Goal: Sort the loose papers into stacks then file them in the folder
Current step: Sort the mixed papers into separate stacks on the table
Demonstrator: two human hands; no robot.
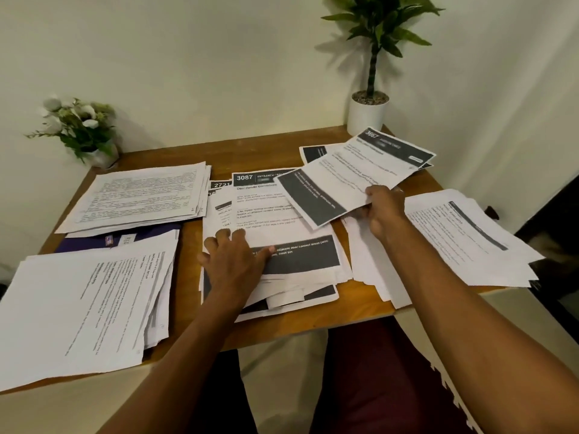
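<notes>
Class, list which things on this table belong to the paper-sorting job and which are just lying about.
Job: sheets gripped by right hand; centre pile under left hand; far-left stack; near-left stack; right stack; purple folder.
Lying about: potted plant; white flowers.

**Warm, soft light; wide-angle warp at the edges**

I see an even, yellowish indoor light. The tall plant (372, 32) throws a soft shadow leftward onto the wall (219, 57). The white papers (78, 302) read bright without glare. Large headings are legible; small print is smeared. The edges of the table (357, 305) bow, and the far right falls dark.
</notes>
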